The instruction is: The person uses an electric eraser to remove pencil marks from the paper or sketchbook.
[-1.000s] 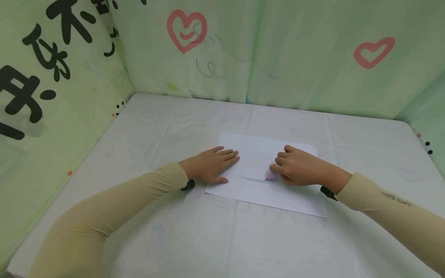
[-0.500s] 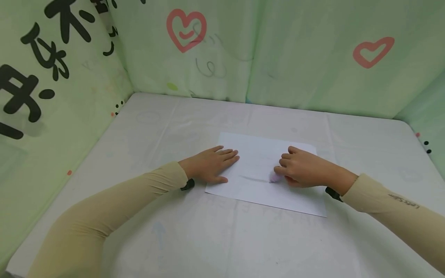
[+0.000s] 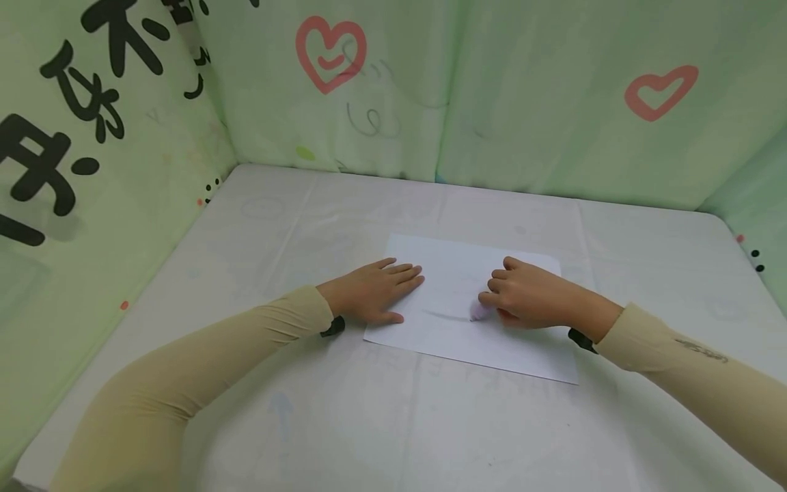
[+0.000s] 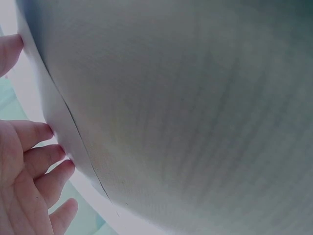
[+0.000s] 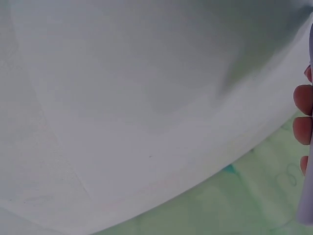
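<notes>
A white sheet of paper (image 3: 455, 348) lies on the table. On its left part my left hand (image 3: 381, 290) rests flat, fingers spread and thumb apart; its fingertips (image 4: 63, 169) show at the paper in the left wrist view. My right hand (image 3: 531, 297) grips a thick lilac pen-like tool (image 3: 479, 310), whose small dark tip is right at the paper. In the right wrist view the tool's smooth barrel (image 5: 306, 196) stands at the right edge with fingers curled behind it; most of it is out of frame. A faint grey line (image 3: 445, 316) runs across the sheet to the tip.
A white cloth (image 3: 307, 424) with faint prints covers the table. Pale green curtains (image 3: 529, 102) with red hearts and black lettering close off the back and sides. A dark wrist device (image 3: 334, 326) shows under the left wrist.
My right hand and the tool shift slightly right and nearer me, then back left, the tip staying by the line's right end. The left hand and paper stay put.
</notes>
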The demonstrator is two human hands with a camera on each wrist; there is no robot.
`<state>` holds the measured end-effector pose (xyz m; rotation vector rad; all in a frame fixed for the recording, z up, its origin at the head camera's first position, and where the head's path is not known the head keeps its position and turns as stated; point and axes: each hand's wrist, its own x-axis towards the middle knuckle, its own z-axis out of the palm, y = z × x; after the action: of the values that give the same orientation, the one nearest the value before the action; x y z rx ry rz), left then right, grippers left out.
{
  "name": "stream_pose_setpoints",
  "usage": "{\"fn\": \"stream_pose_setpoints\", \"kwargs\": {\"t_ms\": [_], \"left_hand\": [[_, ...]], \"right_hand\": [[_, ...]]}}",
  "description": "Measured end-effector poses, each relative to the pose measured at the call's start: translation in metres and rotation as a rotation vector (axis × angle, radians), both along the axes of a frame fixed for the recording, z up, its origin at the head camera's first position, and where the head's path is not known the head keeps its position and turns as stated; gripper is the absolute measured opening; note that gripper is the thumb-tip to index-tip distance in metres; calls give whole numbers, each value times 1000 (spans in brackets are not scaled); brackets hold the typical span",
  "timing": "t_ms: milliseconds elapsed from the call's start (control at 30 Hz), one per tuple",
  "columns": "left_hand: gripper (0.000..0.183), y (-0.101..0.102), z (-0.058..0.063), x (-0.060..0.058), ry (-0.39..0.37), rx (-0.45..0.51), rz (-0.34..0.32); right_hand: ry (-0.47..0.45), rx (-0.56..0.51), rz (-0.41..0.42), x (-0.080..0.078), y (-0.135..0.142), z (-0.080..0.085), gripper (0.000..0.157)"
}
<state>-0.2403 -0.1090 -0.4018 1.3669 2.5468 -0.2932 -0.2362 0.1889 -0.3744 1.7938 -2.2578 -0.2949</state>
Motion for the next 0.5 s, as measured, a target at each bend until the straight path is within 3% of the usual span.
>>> {"fn": "stream_pose_setpoints", "kwargs": {"t_ms": [300, 500], "left_hand": [[74, 0, 3, 1, -12, -9, 10], [75, 1, 3, 1, -10, -9, 10]], "right_hand": [[-1, -27, 37, -1, 3, -2, 4], [1, -21, 23, -3, -4, -3, 6]]}}
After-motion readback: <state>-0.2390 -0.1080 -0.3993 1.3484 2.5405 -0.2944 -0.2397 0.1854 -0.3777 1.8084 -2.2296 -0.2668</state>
